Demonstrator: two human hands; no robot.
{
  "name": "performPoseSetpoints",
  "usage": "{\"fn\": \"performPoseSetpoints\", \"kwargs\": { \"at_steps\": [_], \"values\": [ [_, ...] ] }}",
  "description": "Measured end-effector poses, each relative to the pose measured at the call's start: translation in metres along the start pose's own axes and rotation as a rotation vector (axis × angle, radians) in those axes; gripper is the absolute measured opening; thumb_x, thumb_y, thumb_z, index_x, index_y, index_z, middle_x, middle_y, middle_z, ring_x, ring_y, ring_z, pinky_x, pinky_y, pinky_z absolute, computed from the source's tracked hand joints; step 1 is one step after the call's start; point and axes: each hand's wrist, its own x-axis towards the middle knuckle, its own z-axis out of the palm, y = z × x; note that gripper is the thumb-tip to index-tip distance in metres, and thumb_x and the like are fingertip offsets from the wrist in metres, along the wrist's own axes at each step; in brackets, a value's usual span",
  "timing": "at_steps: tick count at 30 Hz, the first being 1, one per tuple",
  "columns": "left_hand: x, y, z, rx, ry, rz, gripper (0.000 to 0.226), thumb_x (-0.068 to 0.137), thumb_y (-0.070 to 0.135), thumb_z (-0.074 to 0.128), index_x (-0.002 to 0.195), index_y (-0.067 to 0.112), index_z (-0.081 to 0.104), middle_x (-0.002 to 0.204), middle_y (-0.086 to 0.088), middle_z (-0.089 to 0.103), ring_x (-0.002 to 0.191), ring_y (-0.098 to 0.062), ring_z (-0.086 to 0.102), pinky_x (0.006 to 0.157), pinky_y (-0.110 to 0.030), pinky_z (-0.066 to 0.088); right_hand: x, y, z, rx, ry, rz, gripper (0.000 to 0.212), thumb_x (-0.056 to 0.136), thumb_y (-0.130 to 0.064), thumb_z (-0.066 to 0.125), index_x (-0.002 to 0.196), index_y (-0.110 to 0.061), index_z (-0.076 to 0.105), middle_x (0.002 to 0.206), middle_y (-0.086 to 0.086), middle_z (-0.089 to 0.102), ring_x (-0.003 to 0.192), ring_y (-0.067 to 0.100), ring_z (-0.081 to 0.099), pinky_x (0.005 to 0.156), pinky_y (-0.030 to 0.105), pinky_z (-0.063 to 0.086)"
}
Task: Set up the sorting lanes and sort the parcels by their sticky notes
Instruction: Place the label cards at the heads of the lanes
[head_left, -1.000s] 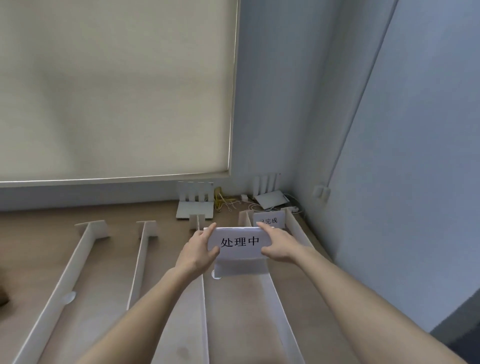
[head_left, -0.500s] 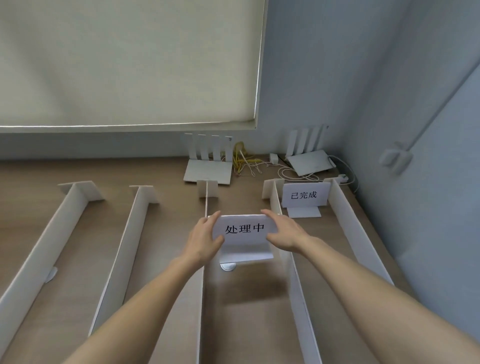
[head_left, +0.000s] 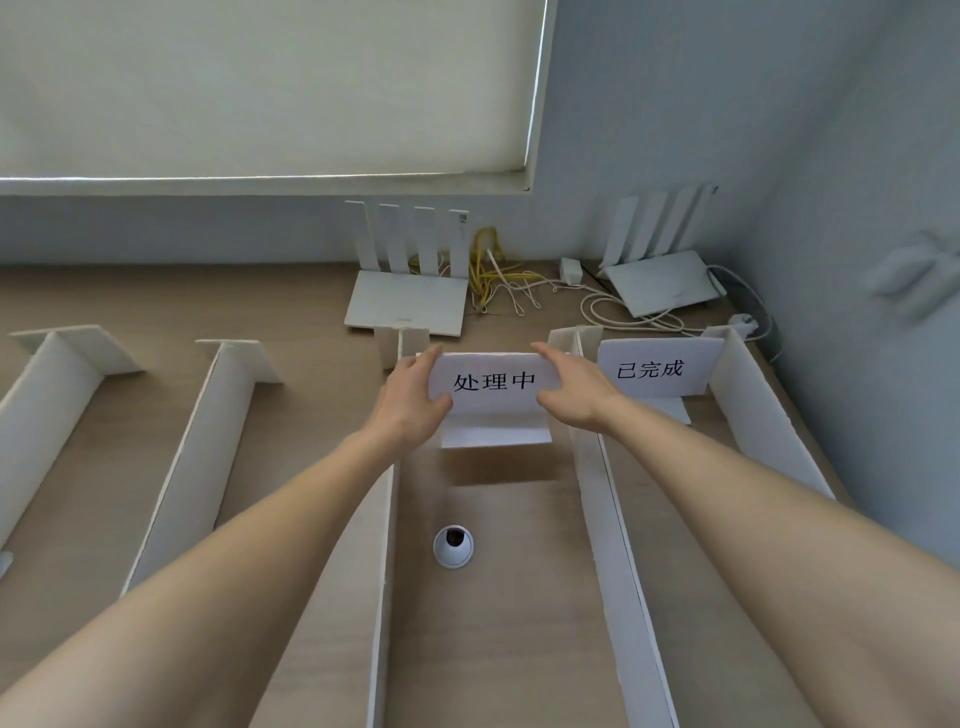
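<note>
Left hand (head_left: 413, 397), right hand (head_left: 571, 392) pinch 处理中 sign (head_left: 493, 382) by side edges, at far end of lane, base seemingly above tabletop (head_left: 311, 291). Light, bendable card; hold edges gently.

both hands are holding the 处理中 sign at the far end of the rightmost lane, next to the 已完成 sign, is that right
Not quite: the lane is wrong. In the head view the left hand and right hand hold the 处理中 sign at the far end of the second lane from the right. The 已完成 sign stands in the rightmost lane, beside it.
</note>
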Motion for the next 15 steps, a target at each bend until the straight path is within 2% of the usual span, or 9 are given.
{"fn": "performPoseSetpoints", "kwargs": {
  "at_steps": [5, 15],
  "values": [
    [0.033, -0.009, 0.011, -0.002, 0.006, -0.007, 0.073, 0.09, 0.023, 0.06, 0.154, 0.027, 0.025, 0.15, -0.011, 0.038, 0.132, -0.031, 0.043, 0.107, -0.044, 0.04, 0.031, 0.008, 0.003, 0.0, -0.014, 0.023, 0.075, 0.093, -0.018, 0.055, 0.159, -0.032, 0.023, 0.157, 0.009, 0.041, 0.139, 0.033, 0.043, 0.11, 0.042, 0.041],
    [0.072, -0.021, 0.038, -0.001, -0.015, -0.034, 0.073, 0.091, 0.019, 0.058, 0.155, 0.022, 0.023, 0.149, -0.013, 0.036, 0.134, -0.031, 0.039, 0.108, -0.041, 0.036, 0.076, 0.023, 0.022, 0.022, -0.035, 0.045, 0.075, 0.095, -0.018, 0.056, 0.16, -0.03, 0.021, 0.152, 0.011, 0.045, 0.133, 0.033, 0.048, 0.104, 0.038, 0.045]
  ]
}}
